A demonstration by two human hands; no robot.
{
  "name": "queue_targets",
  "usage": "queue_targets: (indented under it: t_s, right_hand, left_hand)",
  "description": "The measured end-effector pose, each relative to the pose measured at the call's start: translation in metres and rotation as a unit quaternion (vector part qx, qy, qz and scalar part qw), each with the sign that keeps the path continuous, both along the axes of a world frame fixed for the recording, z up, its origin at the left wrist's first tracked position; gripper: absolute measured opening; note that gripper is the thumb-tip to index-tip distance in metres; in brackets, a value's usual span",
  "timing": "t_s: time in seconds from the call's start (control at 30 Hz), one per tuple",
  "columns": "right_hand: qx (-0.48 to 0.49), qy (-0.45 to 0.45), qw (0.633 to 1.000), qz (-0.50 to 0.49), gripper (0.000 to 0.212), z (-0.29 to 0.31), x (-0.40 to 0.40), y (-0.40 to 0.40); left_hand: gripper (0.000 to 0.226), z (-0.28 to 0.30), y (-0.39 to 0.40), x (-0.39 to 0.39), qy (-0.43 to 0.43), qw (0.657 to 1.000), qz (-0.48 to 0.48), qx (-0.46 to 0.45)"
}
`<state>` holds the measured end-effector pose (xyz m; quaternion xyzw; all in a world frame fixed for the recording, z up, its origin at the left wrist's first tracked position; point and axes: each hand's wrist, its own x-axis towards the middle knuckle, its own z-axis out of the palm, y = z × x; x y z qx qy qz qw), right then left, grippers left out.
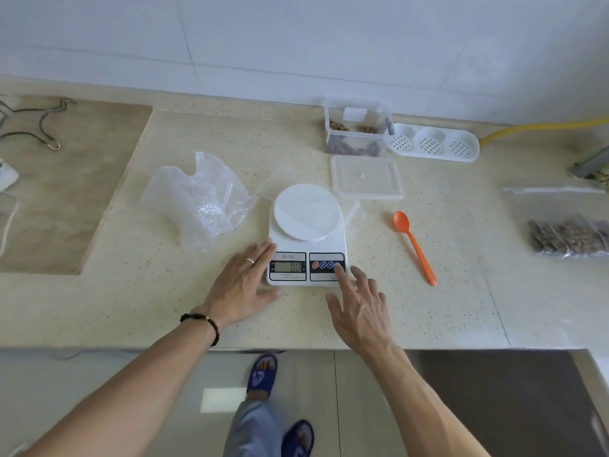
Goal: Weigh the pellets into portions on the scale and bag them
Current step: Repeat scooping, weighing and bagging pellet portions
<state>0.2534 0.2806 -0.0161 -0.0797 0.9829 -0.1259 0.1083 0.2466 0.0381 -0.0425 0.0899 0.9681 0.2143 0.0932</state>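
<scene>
Two flat hands: my left hand [242,281] steadies the scale [307,240], right hand [360,306] fingertip on a button. I'm zeroing, I think. Next, scoop pellets [354,147] with the spoon [416,247].

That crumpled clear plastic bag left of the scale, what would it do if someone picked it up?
The clear plastic bag would probably flop and sag, since it lies in loose crumpled folds. It looks thin and empty, so likely very light; a nudge might slide it across the countertop. Its glossy film could be slippery to pinch.
</scene>
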Motion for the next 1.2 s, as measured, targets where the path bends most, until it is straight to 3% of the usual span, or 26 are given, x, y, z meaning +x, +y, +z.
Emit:
queue_targets:
  t_s: [0.3, 1.03, 1.2]
  right_hand:
    - [0.034, -0.019, 0.999, 0.006, 0.055, -0.003, -0.009, -0.008]
    - [0.004, -0.034, 0.999, -0.001, 0.058, 0.003, -0.008, -0.002]
    - [-0.034, -0.048, 0.998, -0.035, 0.054, 0.018, -0.017, 0.021]
  left_hand:
    - [0.092, -0.004, 0.0, 0.0, 0.004, 1.0, 0.016, 0.016]
    - [0.096, 0.004, 0.0, 0.004, -0.009, 0.999, 0.01, 0.03]
    - [0.087, 0.033, 0.014, -0.016, 0.065, 0.997, 0.008, 0.028]
